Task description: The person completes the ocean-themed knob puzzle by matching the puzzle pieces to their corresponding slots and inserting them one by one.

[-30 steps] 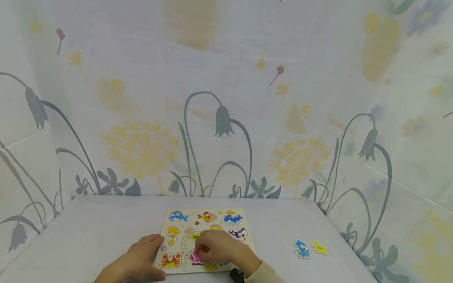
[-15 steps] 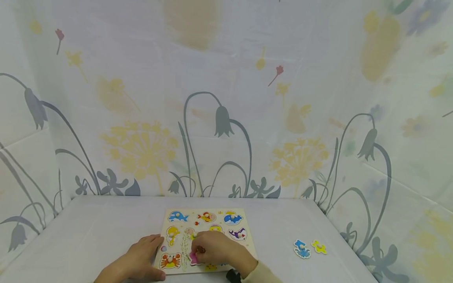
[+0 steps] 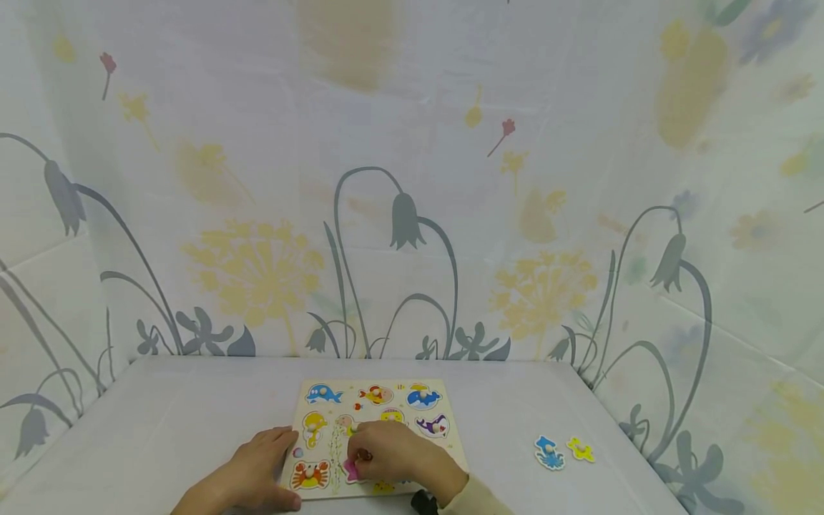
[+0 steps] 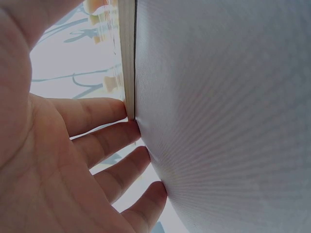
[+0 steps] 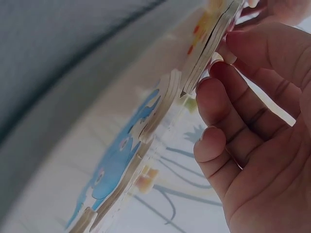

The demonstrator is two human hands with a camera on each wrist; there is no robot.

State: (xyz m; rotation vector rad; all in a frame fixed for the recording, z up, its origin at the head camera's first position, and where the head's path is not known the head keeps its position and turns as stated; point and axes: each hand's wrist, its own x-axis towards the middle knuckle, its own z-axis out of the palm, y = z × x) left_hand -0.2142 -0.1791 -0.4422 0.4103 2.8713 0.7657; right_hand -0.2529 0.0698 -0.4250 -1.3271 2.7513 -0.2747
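Observation:
A wooden knob puzzle board (image 3: 341, 493) with sea-animal pieces lies on the table. My right hand (image 3: 393, 450) pinches a pink puzzle piece (image 3: 351, 470) low over the board's front middle, and the hand hides most of it. In the right wrist view, the thumb and fingertips of the right hand (image 5: 262, 107) meet at the knob, and the piece's layered edge (image 5: 206, 51) looks tilted or not flush. My left hand (image 3: 254, 468) lies at the board's left edge. Its fairly straight fingers (image 4: 104, 143) touch the board's side (image 4: 128, 63) and the tabletop.
To the right of the board, a blue squid-like piece (image 3: 549, 453) and a yellow piece (image 3: 581, 450) lie loose on the white table (image 3: 508, 400). A crab piece (image 3: 311, 474) sits in the board's front left corner. A flower-printed curtain (image 3: 476, 286) stands behind.
My right hand has shifted slightly left with the pink piece, which now shows less beside the fingers. The left hand and the board stay where they were.

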